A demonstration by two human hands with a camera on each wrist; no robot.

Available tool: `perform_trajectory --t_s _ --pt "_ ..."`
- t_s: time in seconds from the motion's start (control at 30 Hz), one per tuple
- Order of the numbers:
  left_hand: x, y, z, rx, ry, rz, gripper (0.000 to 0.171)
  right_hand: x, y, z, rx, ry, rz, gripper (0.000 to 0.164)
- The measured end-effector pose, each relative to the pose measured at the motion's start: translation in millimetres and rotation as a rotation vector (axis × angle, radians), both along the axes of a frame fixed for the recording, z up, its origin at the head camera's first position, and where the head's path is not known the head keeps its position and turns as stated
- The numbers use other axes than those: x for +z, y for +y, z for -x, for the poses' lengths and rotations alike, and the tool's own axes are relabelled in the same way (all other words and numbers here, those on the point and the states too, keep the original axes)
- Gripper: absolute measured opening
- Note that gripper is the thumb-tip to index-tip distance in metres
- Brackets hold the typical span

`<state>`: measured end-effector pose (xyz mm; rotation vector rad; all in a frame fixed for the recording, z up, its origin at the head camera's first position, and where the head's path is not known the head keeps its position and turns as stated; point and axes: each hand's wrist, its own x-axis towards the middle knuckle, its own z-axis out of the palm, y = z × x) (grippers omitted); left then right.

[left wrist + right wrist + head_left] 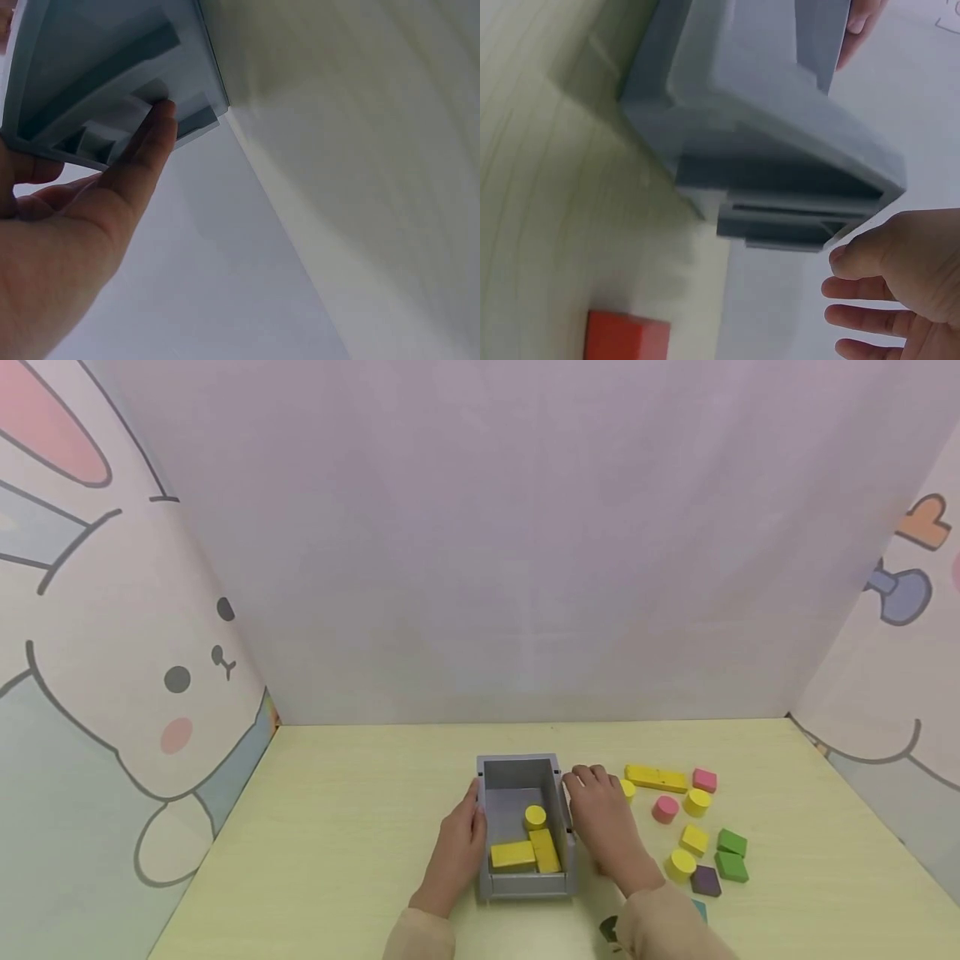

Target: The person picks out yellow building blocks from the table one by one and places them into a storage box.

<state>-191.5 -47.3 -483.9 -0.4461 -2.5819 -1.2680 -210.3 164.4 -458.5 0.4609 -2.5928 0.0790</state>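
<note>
A grey plastic bin (521, 885) sits on the table with a yellow cylinder (535, 817) and two yellow rectangular blocks (513, 854) inside. My left hand (456, 843) grips its left wall, thumb at the rim and fingers (146, 154) along the ribbed outside. By the opposite wall is my right hand (606, 818), its fingers loosely bent and holding nothing. In the right wrist view the right thumb (862, 259) is close to the bin's corner; whether it touches I cannot tell. A red block (626, 337) lies on the table below that hand.
Right of the bin lie loose blocks: a long yellow bar (656, 777), a pink cylinder (665, 809), yellow cylinders (681, 865), green blocks (731, 866), a dark purple block (706, 881) and a partly hidden teal block (700, 910). A pale curtain (517, 568) hangs behind the table.
</note>
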Motion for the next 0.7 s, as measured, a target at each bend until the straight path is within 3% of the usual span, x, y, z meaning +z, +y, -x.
perform_trajectory --t_s 0.7 --pt "-0.2 0 0.2 -0.014 0.007 -0.015 0.044 -27.2 41 14.8 -0.121 -0.124 0.089 0.03"
